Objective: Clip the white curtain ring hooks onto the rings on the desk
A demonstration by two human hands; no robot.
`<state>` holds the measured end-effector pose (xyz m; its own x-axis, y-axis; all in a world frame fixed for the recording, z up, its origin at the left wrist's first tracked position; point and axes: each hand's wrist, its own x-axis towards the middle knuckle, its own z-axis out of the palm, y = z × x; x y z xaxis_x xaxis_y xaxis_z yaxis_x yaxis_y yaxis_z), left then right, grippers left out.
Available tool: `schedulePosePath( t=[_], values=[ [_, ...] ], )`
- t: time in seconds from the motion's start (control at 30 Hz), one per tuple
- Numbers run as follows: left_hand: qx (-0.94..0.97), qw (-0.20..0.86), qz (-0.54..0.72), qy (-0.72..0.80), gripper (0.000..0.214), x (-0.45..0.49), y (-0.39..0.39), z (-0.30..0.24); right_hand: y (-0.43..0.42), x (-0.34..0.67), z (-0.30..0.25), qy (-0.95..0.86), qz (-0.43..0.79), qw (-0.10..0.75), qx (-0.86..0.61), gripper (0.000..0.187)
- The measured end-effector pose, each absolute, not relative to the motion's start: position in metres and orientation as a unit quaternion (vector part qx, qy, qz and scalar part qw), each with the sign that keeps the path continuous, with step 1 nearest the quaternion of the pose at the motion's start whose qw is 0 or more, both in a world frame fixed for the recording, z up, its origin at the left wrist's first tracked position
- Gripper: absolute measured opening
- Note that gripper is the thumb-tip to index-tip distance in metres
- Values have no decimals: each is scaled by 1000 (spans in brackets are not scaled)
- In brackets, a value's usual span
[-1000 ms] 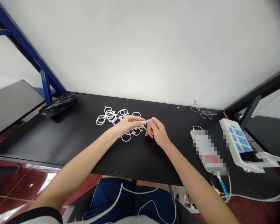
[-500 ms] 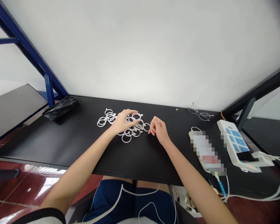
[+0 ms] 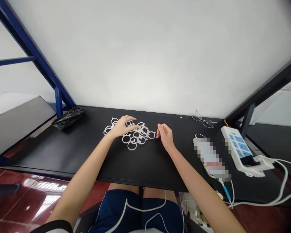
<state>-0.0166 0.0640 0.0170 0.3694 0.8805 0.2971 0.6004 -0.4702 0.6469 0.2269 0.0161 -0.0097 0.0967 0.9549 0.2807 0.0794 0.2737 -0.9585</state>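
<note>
A loose pile of several white plastic rings lies on the black table in front of me. My left hand rests on the left part of the pile, fingers stretched out and spread over the rings. My right hand hovers just right of the pile, fingers loosely curled and apart, its fingertips close to the rightmost ring; nothing shows in it.
A crumpled black plastic bag lies at the back left. Eyeglasses sit near the wall at the right. A phone on a cable and a white power strip with blue sockets occupy the right side. Blue frame posts stand at the left.
My hands, which pinched a ring together between them, have parted. The ring is back with the pile, the left hand has slid left over the rings, and the right hand has opened.
</note>
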Motion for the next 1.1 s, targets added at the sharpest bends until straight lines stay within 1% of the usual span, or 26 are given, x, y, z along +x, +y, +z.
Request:
schedulePosePath(
  t=[0.1, 0.17, 0.23, 0.27, 0.33, 0.4, 0.47, 0.57, 0.7, 0.77, 0.87, 0.97, 1.1],
  values=[
    [792, 188, 301, 496, 55, -45, 67, 11, 15, 227, -10, -568, 353, 565, -484, 41],
    [771, 123, 294, 552, 63, -66, 67, 0, 13, 224, -11, -579, 329, 559, -494, 38],
    [743, 70, 271, 608, 73, -83, 66, -12, 10, 219, -11, -626, 285, 526, -500, 37],
    [742, 71, 243, 620, 76, -90, 67, -18, 9, 216, -11, -662, 258, 490, -504, 43],
    [751, 89, 193, 625, 82, -97, 68, -25, 7, 208, -11, -734, 216, 382, -518, 66],
    [768, 101, 158, 612, 88, -99, 73, -27, 7, 199, -10, -775, 204, 266, -536, 91],
    [785, 104, 140, 594, 93, -96, 79, -25, 12, 192, -8, -794, 204, 181, -543, 108],
    [809, 112, 121, 565, 101, -89, 87, -20, 25, 184, -4, -817, 200, 118, -528, 118],
    [843, 145, 105, 508, 108, -80, 89, -16, 42, 181, -2, -846, 196, 88, -487, 124],
    [856, 161, 102, 480, 108, -75, 87, -15, 48, 181, -1, -857, 194, 85, -469, 124],
    [866, 178, 95, 457, 107, -66, 86, -15, 53, 184, 0, -866, 197, 91, -451, 115],
    [872, 187, 99, 442, 106, -55, 86, -16, 54, 188, -2, -869, 201, 111, -437, 101],
    [876, 204, 115, 422, 105, -34, 85, -20, 51, 200, -8, -870, 190, 161, -425, 79]
  ],
)
